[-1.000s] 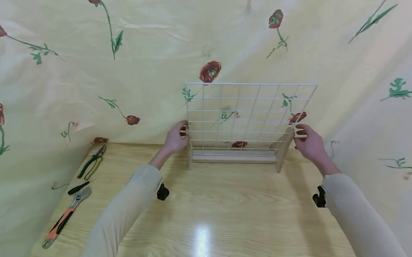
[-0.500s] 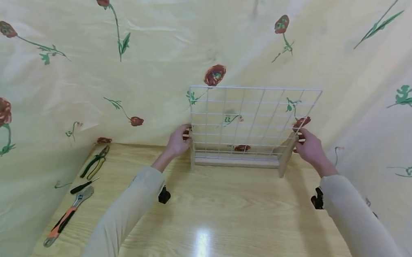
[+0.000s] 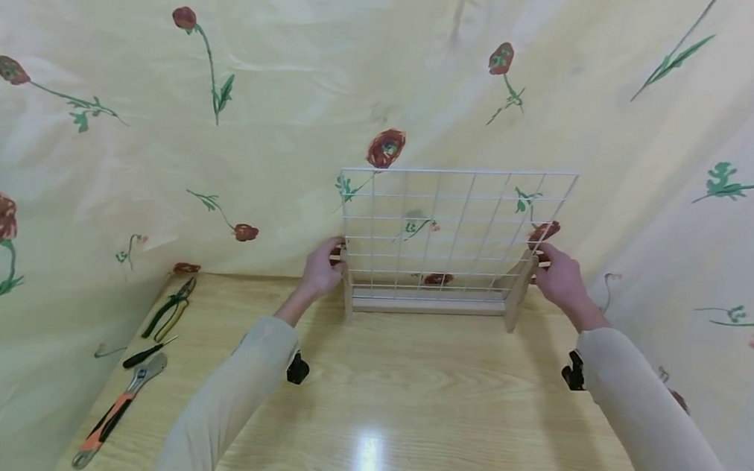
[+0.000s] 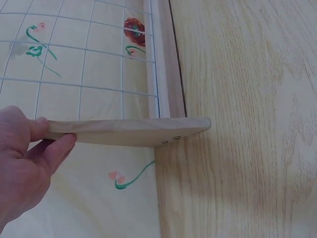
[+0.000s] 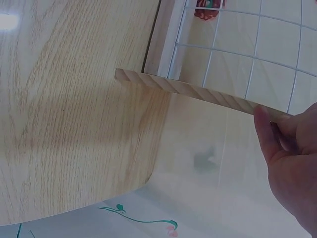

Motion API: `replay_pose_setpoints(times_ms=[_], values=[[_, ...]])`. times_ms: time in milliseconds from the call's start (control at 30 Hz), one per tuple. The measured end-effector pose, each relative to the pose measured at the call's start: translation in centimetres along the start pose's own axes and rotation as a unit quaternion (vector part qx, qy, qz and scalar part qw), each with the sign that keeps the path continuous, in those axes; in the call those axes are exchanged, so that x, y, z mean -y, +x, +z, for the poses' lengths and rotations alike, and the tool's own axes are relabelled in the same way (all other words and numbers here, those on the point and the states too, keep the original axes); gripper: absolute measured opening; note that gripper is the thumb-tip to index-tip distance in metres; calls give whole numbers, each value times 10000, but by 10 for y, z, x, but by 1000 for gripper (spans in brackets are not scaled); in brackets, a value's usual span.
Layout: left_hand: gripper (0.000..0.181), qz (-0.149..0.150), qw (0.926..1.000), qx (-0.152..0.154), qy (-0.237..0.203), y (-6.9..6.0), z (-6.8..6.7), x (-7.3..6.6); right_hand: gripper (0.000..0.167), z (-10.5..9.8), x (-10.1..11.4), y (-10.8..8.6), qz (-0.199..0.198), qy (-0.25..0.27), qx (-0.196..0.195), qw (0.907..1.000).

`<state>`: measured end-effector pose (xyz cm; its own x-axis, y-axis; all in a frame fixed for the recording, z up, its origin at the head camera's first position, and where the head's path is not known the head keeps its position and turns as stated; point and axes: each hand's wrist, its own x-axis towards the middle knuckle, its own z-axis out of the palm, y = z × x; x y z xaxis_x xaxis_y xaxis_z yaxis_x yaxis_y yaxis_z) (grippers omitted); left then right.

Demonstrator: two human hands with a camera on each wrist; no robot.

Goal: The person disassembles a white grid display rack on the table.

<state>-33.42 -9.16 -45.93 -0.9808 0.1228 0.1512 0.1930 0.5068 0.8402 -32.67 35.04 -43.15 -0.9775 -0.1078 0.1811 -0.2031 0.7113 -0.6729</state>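
Observation:
A white wire grid (image 3: 451,234) leans back in a wooden stand near the far edge of the table. A pale wooden bar (image 3: 428,305) runs along the bottom, between the left side panel (image 4: 119,130) and the right side panel (image 5: 198,93). My left hand (image 3: 323,267) pinches the upper end of the left panel between thumb and fingers. On the opposite side, my right hand (image 3: 560,278) grips the upper end of the right panel. Two small metal fasteners (image 4: 171,140) show on the left panel's outer face. Some fingertips are hidden behind the panels.
Pliers (image 3: 170,309), a screwdriver (image 3: 146,355) and an adjustable wrench (image 3: 119,411) lie along the left side of the wood-grain table (image 3: 444,391). Flower-printed sheeting (image 3: 280,107) rises behind the table and at both sides.
The head view has shifted slightly. Both hands stay at the side panels, and the stand shows no clear movement on the table.

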Motion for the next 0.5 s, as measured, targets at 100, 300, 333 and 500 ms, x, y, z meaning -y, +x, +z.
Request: replay_pose_setpoints(times_ms=[100, 300, 333, 500], values=[[53, -46, 10000, -54, -70, -1, 0, 1, 46, 1, 0, -1, 44, -14, 2, 10000], [54, -5, 9999, -125, -31, -2, 0, 2, 46, 1, 5, -5, 166, 20, 134, 9998], [54, 33, 9999, -143, -20, -3, 0, 2, 46, 1, 6, -6, 161, 21, 144, 9998], [52, 250, 9994, -246, -58, -5, 1, 2, 44, 0, 6, -10, 55, 14, 136, 9999]])
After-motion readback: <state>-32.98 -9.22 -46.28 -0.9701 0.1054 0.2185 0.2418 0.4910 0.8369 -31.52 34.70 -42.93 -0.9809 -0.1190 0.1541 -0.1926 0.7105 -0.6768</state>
